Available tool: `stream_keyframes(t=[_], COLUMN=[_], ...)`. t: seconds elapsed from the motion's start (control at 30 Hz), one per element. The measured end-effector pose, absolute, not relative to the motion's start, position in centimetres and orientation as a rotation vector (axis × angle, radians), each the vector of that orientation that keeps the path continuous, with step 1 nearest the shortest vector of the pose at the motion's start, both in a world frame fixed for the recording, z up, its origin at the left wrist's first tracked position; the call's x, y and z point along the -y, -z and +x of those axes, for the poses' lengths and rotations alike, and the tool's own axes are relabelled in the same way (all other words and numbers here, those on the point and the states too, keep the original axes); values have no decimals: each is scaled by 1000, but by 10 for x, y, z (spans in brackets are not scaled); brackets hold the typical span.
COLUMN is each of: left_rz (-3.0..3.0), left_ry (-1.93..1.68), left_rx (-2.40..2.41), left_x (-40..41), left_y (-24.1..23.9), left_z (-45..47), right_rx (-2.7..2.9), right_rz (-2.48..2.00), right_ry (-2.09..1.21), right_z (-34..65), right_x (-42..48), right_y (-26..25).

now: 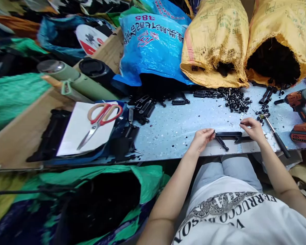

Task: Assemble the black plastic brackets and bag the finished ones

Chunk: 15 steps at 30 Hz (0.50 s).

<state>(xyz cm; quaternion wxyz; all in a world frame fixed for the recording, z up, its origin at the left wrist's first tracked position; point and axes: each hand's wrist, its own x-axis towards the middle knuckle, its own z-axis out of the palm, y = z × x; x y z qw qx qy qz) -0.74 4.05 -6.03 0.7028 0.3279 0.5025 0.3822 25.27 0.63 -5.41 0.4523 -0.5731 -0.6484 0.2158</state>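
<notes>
My left hand (204,139) pinches the left end of a long black plastic part (228,134) near the table's front edge. A shorter black arm with a knobbed end (222,144) slants from that same end toward me. Just beyond the part's right end is my right hand (253,128), its thumb and forefinger pinched together on a tiny dark piece (241,123) too small to name. A hammer (276,136) lies right of that hand, its head close to the fingers. Behind both hands is a pile of small black screw-like pieces (236,100).
An orange and black cordless drill (299,102) stands at the right edge. Yellow woven sacks (216,41) and a blue sack (153,47) line the back. To the left, scissors (98,119) lie on white paper, beside a green bottle (84,81). Loose black parts (142,107) spill below the blue sack.
</notes>
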Motion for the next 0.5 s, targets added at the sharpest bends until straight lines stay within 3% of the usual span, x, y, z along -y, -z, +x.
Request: stream_keyframes(t=[0.2,0.5], left_rz=[762,902], left_ry=[-828,-755], left_rx=[-1092,-1116], left_x=[-33,-44], left_y=[50,48], left_z=[4,-4], right_rx=[1431,1743], right_rz=[-1419,-1406], right_ry=[-419,-326], right_z=[235,234], right_x=[34,34], right_y=[65,59])
